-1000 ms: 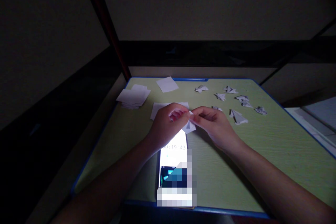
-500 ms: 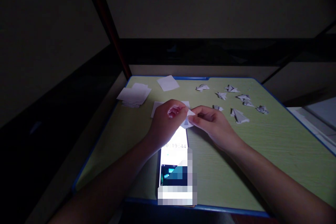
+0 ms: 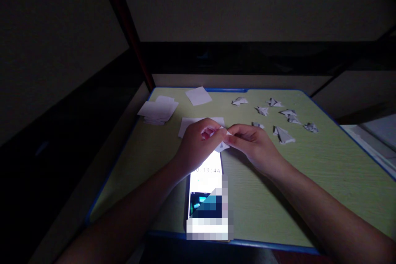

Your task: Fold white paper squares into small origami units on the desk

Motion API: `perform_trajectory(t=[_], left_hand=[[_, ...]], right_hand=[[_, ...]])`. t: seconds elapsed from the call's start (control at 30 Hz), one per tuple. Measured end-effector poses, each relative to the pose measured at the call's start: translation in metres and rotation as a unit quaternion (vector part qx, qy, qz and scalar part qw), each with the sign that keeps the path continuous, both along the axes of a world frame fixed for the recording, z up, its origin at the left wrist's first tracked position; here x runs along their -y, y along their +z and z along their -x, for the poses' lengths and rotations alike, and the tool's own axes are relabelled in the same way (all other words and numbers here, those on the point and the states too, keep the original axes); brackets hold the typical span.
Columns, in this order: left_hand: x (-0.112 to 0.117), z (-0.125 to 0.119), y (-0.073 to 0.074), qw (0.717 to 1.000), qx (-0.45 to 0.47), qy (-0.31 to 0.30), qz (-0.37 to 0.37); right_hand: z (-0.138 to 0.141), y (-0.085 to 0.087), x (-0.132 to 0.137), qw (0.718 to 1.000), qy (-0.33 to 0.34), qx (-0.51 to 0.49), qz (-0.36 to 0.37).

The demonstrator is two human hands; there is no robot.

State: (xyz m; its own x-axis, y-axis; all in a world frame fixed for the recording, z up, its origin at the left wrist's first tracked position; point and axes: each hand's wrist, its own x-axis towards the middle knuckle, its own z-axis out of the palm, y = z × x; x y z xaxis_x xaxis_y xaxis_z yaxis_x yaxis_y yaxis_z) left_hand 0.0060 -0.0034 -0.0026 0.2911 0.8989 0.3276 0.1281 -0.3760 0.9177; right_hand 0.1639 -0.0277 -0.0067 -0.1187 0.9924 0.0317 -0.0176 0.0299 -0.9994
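A small piece of folded white paper (image 3: 222,147) is pinched between my two hands, above the top end of a lit phone (image 3: 204,181). My left hand (image 3: 199,142) grips its left side, thumb and curled fingers closed. From the right, the thumb and forefinger of my right hand (image 3: 252,142) close on its upper edge. Most of the paper is hidden by the fingers. Behind my left hand lies a flat white sheet (image 3: 188,123), partly covered. Right of my hands rests a larger folded paper piece (image 3: 283,135).
Several small folded paper pieces (image 3: 274,102) are scattered over the right back of the green table (image 3: 260,214). A stack of white paper squares (image 3: 157,109) lies at the back left, and a single square (image 3: 199,96) near the far edge. Whitish flat objects (image 3: 371,140) stand beyond the table's right edge.
The fingertips of both hands have drawn closer together on the folded paper, covering more of its upper part. The view has shifted slightly; the things on the table lie as before.
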Motion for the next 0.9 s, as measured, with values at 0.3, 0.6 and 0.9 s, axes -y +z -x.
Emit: perform_trajectory(t=[0.3,0.6,0.9], left_hand=[[-0.0024,0.0001,0.0026,0.999,0.041,0.025,0.017],[-0.0016,-0.0003,0.004,0.998,0.044,0.041,0.02],[-0.0012,-0.0021,0.0014,0.999,0.05,0.019,0.001]], right_hand=[[-0.0015,-0.006,-0.0009,0.999,0.01,-0.031,0.005],[-0.0019,-0.0086,-0.002,0.998,0.001,-0.061,-0.003],[-0.0031,-0.0087,-0.0028,0.999,-0.003,-0.035,0.0]])
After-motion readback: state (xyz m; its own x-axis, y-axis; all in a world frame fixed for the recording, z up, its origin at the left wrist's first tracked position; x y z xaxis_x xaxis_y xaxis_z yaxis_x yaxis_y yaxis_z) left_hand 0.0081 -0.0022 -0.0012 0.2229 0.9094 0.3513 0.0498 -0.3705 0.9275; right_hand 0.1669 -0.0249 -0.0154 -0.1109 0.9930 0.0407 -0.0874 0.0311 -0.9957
